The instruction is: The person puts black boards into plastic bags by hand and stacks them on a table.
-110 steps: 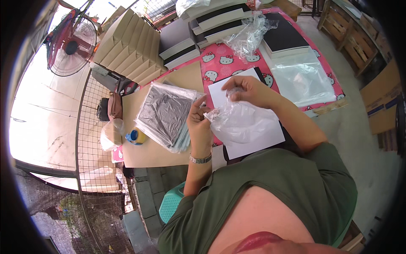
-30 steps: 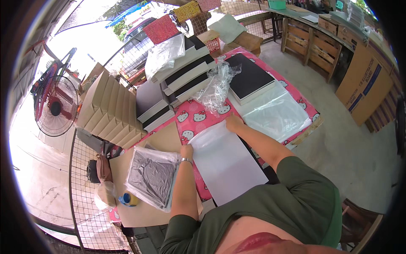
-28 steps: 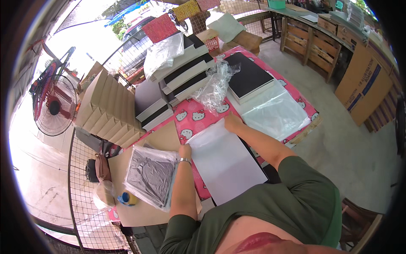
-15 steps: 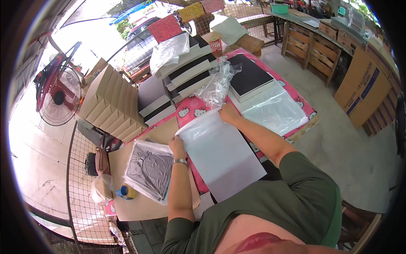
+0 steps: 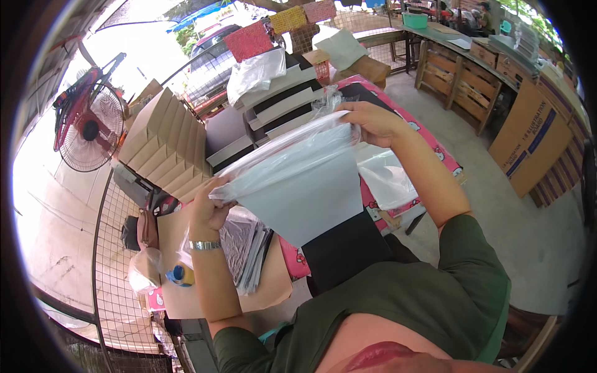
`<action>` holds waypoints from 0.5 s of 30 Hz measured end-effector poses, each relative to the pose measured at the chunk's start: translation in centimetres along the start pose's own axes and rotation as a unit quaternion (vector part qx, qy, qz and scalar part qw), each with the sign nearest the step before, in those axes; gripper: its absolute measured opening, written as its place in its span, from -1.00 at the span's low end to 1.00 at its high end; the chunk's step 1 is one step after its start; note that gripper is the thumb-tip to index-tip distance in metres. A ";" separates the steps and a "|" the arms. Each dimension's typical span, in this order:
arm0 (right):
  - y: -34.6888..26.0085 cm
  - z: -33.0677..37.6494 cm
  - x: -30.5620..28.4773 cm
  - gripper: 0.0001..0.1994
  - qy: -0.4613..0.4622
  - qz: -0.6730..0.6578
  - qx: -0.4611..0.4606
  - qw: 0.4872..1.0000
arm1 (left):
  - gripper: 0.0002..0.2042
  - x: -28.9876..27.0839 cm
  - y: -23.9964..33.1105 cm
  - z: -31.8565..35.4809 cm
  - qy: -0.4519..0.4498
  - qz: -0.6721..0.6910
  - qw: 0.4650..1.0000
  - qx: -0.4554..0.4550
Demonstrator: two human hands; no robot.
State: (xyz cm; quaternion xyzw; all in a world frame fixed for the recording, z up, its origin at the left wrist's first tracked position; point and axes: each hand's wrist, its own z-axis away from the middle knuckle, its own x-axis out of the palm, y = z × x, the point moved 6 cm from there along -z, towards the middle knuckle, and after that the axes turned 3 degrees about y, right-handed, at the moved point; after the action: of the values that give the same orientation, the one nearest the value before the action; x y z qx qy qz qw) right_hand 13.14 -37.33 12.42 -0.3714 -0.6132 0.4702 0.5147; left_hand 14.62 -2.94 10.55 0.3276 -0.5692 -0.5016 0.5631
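Observation:
Between my hands a clear plastic bag (image 5: 292, 155) is drawn over the far part of a white sheet or board (image 5: 305, 205). My left hand (image 5: 211, 205) is closed on the bag's left corner, a metal watch on that wrist. At the opposite corner, my right hand (image 5: 373, 124) pinches the plastic. The white board is tilted, its far end raised. Beneath its near end lies a black board (image 5: 345, 248), close to my body. Beside my left forearm, several plastic-wrapped dark boards (image 5: 252, 248) rest on a brown cardboard sheet (image 5: 267, 297).
Beyond my hands stand stacked black-and-white boards (image 5: 289, 102) with crumpled plastic (image 5: 258, 71) on top. Folded brown cardboard (image 5: 165, 143) and a red fan (image 5: 90, 127) are at left. Flat clear bags (image 5: 388, 180) lie at right on the pink tablecloth (image 5: 429, 140). A blue-and-yellow roll (image 5: 180, 275) sits near left.
Both hands have risen and spread apart, lifting the bag and the white board's far end. The black board now shows beneath it. The wrapped boards at left are more exposed and look fanned.

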 end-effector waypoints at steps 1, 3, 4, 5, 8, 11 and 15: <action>0.3 0.1 -0.3 -0.77 -0.010 -0.031 -0.004 0.999 | -0.91 -0.3 -0.7 -0.2 -0.026 0.012 0.999 -0.022; 1.0 0.2 -1.2 -0.76 -0.028 -0.095 -0.012 0.995 | -0.88 -1.5 -2.4 -1.3 -0.077 0.036 0.994 -0.066; 1.7 0.2 -1.3 -0.75 -0.038 -0.122 -0.012 0.992 | -0.87 -2.8 -3.7 -2.4 -0.100 0.049 0.990 -0.088; 3.4 0.1 -2.2 -0.75 -0.061 -0.141 -0.020 0.988 | -0.85 -3.5 -4.8 -3.3 -0.128 0.062 0.984 -0.112; 11.2 -0.2 -6.5 -0.74 -0.059 -0.205 0.001 0.977 | -0.87 -0.8 -8.8 -2.3 0.033 0.021 0.981 -0.190; 21.2 1.4 -8.0 -0.78 0.033 -0.248 0.088 0.964 | -0.87 -5.9 -17.8 -2.7 -0.036 0.132 0.960 -0.245; 30.1 4.3 -7.8 -0.81 0.104 -0.306 0.138 0.936 | -0.88 -8.8 -29.5 -0.8 0.103 0.149 0.950 -0.254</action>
State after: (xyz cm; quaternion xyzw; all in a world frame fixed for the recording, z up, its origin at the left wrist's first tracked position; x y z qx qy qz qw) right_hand 9.59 -36.96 -18.77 -0.1376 -0.5695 0.3290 0.7406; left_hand 11.08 -3.13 -20.04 0.1354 -0.4040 -0.5035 0.7516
